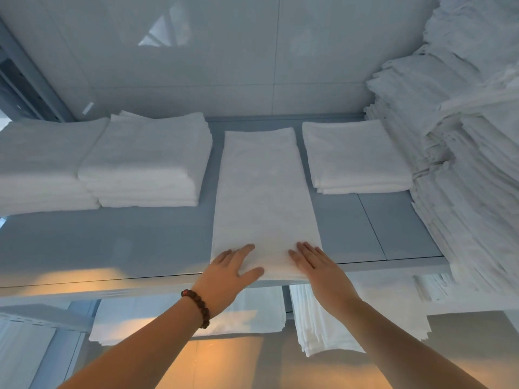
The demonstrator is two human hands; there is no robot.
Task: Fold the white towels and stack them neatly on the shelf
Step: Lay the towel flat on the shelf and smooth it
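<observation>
1. At the front edge of the shelf (112, 242), the near end of a long towel strip (264, 192) is being pressed flat by both hands.
2. L hand (236, 268): is being held open, fingers straight & spread over the strip's near-left corner, thumb stretched along the near edge; nothing is being gripped.
3. R hand (317, 265): is being laid flat on the near-right corner, fingers straight & close together; nothing is being gripped here either.
4. A dark beaded bracelet (196, 308) is being worn on the L wrist.
5. The strip is being kept lengthwise, front to back, w/ its far end close to the back wall (196, 51).
6. To its left, a thick folded stack (146, 161) is being kept near the strip w/ a gap of bare shelf between; a second stack (42, 164) is being kept tight against that one, further left.
7. To its right, a low stack (356, 155) of a few folded towels is being kept apart from the strip.
8. At far right, a tall pile (463, 136) of white towels w/ uneven edges is being cut off by the frame's top.
9. Below the shelf, more white linen (252, 313) is being stored, partly hidden by the arms.
</observation>
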